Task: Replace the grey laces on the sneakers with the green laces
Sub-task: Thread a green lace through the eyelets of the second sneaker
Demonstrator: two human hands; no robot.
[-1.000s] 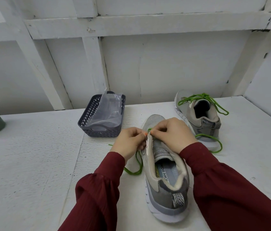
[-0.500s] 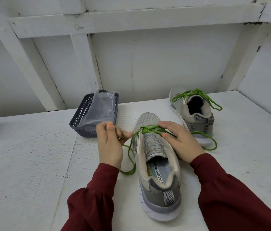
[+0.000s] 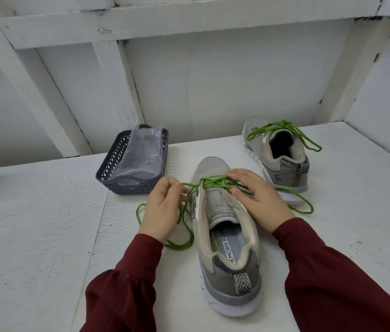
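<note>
Left hand (image 3: pixel 165 212) above white table (image 3: pixel 33 236)

"EMORY FOA" on the sneaker insole (image 3: pixel 236 237)

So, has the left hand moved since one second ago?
Yes. The left hand has pulled leftward off the near sneaker, drawing the green lace out sideways.

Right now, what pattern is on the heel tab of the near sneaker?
Heel tab: black-and-white chevrons, head view.
</note>
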